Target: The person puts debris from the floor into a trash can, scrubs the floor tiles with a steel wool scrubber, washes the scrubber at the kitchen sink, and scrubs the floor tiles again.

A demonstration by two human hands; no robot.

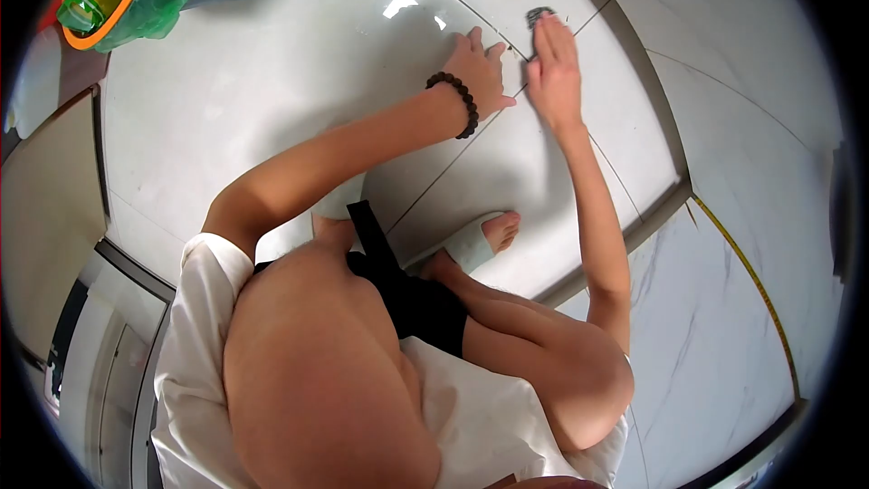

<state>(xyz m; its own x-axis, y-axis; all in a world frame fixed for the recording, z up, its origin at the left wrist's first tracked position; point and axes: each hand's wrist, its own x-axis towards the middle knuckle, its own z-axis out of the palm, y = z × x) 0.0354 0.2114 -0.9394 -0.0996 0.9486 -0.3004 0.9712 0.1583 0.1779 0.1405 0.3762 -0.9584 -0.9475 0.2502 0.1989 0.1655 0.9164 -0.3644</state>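
My right hand [555, 72] reaches out to the floor near the wall, its fingers pressing on a dark grey, wiry scouring pad [540, 14]. It looks like steel wool, and most of it is hidden under the fingertips. To the left, my left hand [477, 71] is spread on or just above the glossy white tiles [344, 54], holding nothing. A dark beaded bracelet [460, 95] circles that wrist. Small dark specks [510, 48] lie by the tile joint between the two hands.
At the upper left stands a bin with an orange rim [136, 0] and green bag [172, 0], a green-and-yellow packet in it. A marbled wall [715, 308] with yellow tape [751, 276] borders the right. My slippered feet [480, 240] are below the hands.
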